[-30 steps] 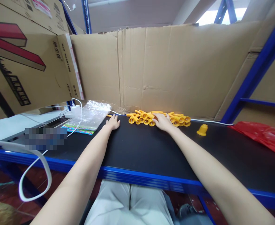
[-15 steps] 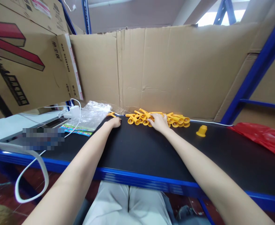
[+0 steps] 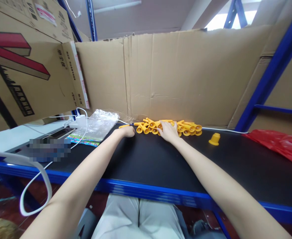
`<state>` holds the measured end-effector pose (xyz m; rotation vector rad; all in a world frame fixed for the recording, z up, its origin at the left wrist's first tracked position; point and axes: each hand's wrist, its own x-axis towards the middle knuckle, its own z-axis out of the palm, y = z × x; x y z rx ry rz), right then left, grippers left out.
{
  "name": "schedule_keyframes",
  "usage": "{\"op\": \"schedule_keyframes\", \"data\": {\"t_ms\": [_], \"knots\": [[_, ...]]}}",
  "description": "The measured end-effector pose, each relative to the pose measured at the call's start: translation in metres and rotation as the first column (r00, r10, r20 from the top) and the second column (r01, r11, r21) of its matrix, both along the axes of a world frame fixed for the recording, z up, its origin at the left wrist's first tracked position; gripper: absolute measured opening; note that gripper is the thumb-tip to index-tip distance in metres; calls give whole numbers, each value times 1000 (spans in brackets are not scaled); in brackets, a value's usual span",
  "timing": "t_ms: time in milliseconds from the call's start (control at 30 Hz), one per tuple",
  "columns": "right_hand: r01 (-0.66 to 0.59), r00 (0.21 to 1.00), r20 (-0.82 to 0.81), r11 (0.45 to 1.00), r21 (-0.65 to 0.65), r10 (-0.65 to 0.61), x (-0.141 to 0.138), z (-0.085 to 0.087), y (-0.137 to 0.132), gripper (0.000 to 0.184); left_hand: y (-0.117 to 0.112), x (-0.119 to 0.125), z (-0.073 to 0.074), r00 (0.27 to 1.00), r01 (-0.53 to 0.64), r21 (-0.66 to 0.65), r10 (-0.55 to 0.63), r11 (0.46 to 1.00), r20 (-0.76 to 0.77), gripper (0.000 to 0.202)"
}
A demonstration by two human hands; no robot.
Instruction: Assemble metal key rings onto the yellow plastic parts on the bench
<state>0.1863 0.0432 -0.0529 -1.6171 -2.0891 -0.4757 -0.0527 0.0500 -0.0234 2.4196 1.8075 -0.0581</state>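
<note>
Yellow trumpet-shaped plastic pieces (image 3: pixel 146 127) lie in a low pile against the cardboard, their flared mouths facing me. My right hand (image 3: pixel 169 131) rests over the middle of this pile, thumb and fingers spread on the pieces. At the pile's left end, my left hand (image 3: pixel 129 131) is closed, knuckles up. A yellow stem (image 3: pixel 124 126) sticks out behind it, apparently from a piece in its grip; the flared end is hidden by the fingers. Off to the right, a single yellow bell-shaped piece (image 3: pixel 214 139) stands apart on the black tabletop (image 3: pixel 155 162).
A clear plastic bag (image 3: pixel 98 124) lies to the left, near a white charger (image 3: pixel 80 120) and its cable. Red plastic (image 3: pixel 277 144) covers the right end. Behind rises a cardboard sheet (image 3: pixel 185 76); a large carton (image 3: pixel 41 83) stands at the left. Blue frame posts flank the table.
My left hand has shifted right, closer to the pile, and the yellow stem behind it has moved along. The right hand stays on the pile. The view has tilted slightly.
</note>
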Motion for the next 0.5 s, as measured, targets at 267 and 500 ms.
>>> {"op": "schedule_keyframes", "data": {"t_ms": [267,500], "knots": [[-34,999,-10,998,46,35,5,-1,-2,45,-31,4,-10,949,-1,298,-93,955,301,45],[36,996,-85,990,136,-25,20,41,-10,44,-23,-16,-20,980,-150,344,94,927,173,48]]}}
